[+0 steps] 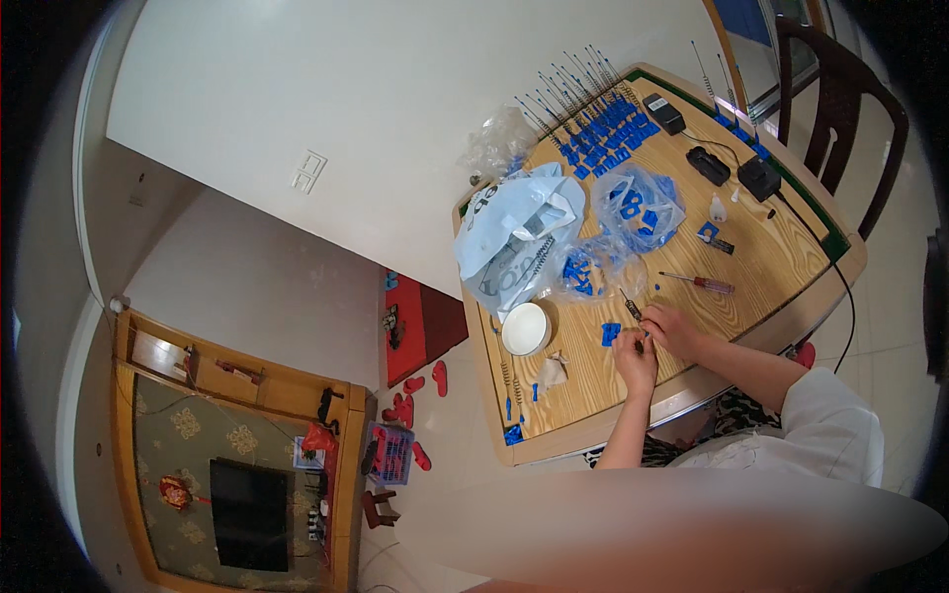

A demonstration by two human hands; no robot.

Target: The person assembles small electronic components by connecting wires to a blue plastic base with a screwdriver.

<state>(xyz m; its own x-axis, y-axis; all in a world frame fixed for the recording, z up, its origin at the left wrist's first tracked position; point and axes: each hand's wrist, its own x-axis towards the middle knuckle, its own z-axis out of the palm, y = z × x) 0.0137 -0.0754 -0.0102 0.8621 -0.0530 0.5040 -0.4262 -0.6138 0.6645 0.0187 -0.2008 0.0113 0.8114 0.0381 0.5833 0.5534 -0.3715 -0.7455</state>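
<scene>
At the near side of the wooden table [583, 390], my left hand [636, 363] and my right hand [675, 332] are close together with fingers pinched. A small dark bit shows between the left fingers; what it is I cannot make out. A slim dark coiled piece with a thin tip [632, 307] sticks out beyond my right fingertips; whether they grip it I cannot tell. Just left of the hands lies a blue plastic part [611, 334]. A screwdriver [698, 283] with a reddish clear handle rests farther off to the right.
A white bowl [525, 329], a pale blue plastic bag [519, 232] and clear bags of blue parts [638, 208] occupy the table's left and middle. Behind stand rows of blue parts with upright spring rods [603, 128]. A black adapter [759, 178] trails a cable over the right edge.
</scene>
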